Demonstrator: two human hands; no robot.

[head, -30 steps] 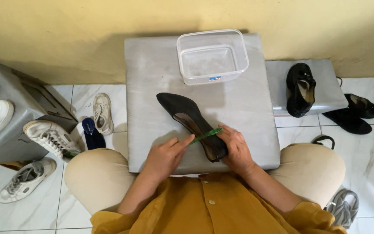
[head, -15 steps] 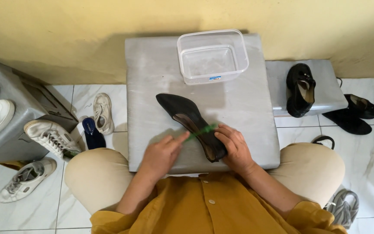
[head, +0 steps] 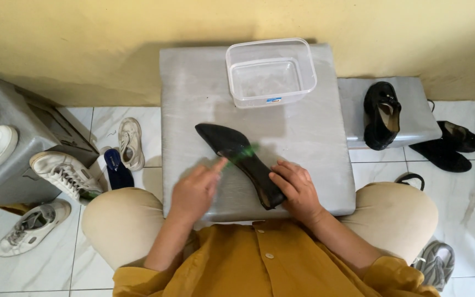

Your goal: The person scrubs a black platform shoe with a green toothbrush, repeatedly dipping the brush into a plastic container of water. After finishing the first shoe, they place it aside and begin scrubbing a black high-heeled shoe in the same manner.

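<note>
From the head camera, our left hand (head: 193, 190) is closed around a small green brush (head: 241, 153), whose bristle end blurs over the middle of a black flat shoe (head: 237, 159). Our right hand (head: 298, 190) presses down on the shoe's heel end, fingers curled over it and pinning it to the grey tabletop (head: 309, 137). The shoe lies diagonally near the tabletop's near edge, toe pointing far and left.

Against the frames of a second and half a second ago, the brush has moved up the shoe from beside the right hand toward the toe, while the right hand and the shoe have kept their places. We judge this to be one stroke in a back-and-forth scrubbing, with the heel end covered and the toe end not yet reached.

Far on the tabletop stands a clear plastic tub (head: 270, 71). To the right another black shoe (head: 381, 114) rests on a lower grey block (head: 413, 104); white sneakers (head: 64, 175) lie on the floor to the left.
</note>
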